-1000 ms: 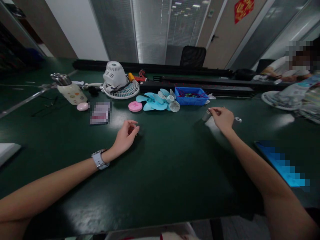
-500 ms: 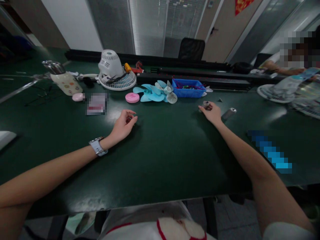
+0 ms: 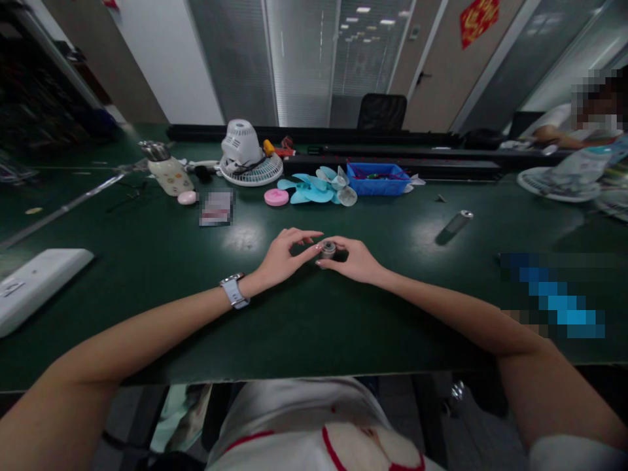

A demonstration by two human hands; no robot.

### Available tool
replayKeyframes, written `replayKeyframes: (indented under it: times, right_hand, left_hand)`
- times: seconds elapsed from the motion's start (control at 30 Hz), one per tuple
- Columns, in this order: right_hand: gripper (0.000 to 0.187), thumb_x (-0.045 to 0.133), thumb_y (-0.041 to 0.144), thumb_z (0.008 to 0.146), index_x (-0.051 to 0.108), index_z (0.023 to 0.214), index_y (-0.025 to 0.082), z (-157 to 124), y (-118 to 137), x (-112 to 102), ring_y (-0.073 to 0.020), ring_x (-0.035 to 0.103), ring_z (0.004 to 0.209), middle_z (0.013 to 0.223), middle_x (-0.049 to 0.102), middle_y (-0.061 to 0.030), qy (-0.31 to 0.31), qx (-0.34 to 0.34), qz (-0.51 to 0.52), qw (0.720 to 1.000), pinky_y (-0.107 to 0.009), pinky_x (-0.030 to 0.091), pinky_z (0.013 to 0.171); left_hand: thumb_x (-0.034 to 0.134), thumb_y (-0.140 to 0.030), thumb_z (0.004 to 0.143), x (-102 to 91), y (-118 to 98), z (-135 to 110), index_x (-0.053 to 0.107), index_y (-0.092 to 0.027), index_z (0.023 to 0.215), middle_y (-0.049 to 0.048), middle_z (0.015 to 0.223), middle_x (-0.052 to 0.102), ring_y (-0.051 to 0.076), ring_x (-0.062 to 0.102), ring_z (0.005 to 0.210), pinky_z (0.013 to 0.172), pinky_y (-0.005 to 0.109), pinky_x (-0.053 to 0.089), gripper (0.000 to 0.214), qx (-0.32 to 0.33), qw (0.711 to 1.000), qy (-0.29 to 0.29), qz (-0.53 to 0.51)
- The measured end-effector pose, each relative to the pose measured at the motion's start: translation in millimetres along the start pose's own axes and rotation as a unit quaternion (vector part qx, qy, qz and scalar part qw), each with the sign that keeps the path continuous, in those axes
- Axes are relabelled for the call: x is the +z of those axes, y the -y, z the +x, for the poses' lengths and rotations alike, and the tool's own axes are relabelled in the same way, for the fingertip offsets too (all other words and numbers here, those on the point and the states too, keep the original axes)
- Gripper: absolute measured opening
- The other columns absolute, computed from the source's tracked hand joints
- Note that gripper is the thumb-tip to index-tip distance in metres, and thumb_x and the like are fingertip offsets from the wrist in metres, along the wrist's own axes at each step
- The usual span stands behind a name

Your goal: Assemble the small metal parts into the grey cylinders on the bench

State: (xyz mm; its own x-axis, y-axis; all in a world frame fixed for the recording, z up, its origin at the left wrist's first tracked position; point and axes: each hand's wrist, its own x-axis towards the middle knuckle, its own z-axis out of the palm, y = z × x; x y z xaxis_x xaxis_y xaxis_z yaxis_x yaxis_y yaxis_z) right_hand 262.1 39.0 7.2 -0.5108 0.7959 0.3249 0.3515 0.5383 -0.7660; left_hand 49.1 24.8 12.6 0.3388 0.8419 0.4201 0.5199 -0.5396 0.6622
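Observation:
My right hand [image 3: 358,259] has its fingers and thumb curled round a small round metal part [image 3: 328,250] with a ringed top, above the middle of the green table. Close on its left side is my left hand [image 3: 293,252], fingers stretched out and apart; its thumb tip reaches the part, though I cannot tell whether it touches. A watch with a pale strap [image 3: 234,292] is on my left wrist. Off to the right of my right hand stands a grey metal cylinder [image 3: 457,226].
Along the back are a white fan body [image 3: 240,144] on its grille, a pink disc [image 3: 276,197], blue fan blades [image 3: 314,188] and a blue bin [image 3: 379,180] of small parts. A bottle [image 3: 169,175] stands left. Another person's arm [image 3: 554,134] shows at far right.
My right hand has brought the small metal part from the right back area to the middle. My left hand has moved right to meet it, and its fingers have straightened.

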Motion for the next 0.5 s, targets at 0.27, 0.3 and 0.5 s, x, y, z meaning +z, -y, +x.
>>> replayKeyframes:
  times: [0.27,0.3,0.5]
  right_hand:
    - [0.035,0.075,0.043,0.078,0.069,0.102,0.019,-4,-2,11,-0.0198,0.067,0.086,0.093,0.073,-0.0035,-0.006,-0.020,-0.025,0.999,-0.034,0.053,0.077]
    - [0.035,0.075,0.044,0.078,0.069,0.102,0.019,-5,-3,11,-0.0198,0.067,0.085,0.093,0.073,-0.0033,-0.007,-0.022,-0.026,0.999,-0.034,0.053,0.077]
    - [0.041,0.076,0.043,0.078,0.069,0.110,0.020,-5,-1,10,-0.0198,0.068,0.087,0.100,0.074,-0.0045,-0.006,-0.007,-0.035,0.999,-0.034,0.054,0.078]
  left_hand:
    - [0.065,-0.044,0.087,2.4,-9,9,0.077,-0.028,0.098,0.0049,0.100,0.066,0.023,0.054,0.100,0.089,0.040,0.045,0.023,0.048,0.997,-0.019,0.055]
    - [0.065,-0.044,0.087,1.7,-10,10,0.077,-0.028,0.096,0.0049,0.099,0.067,0.024,0.054,0.100,0.089,0.040,0.045,0.022,0.052,0.996,-0.023,0.064]
    - [0.064,-0.045,0.088,-13.0,1,-3,0.078,-0.028,0.096,0.0044,0.093,0.070,0.024,0.055,0.096,0.089,0.041,0.044,0.024,0.005,0.994,-0.085,0.062]
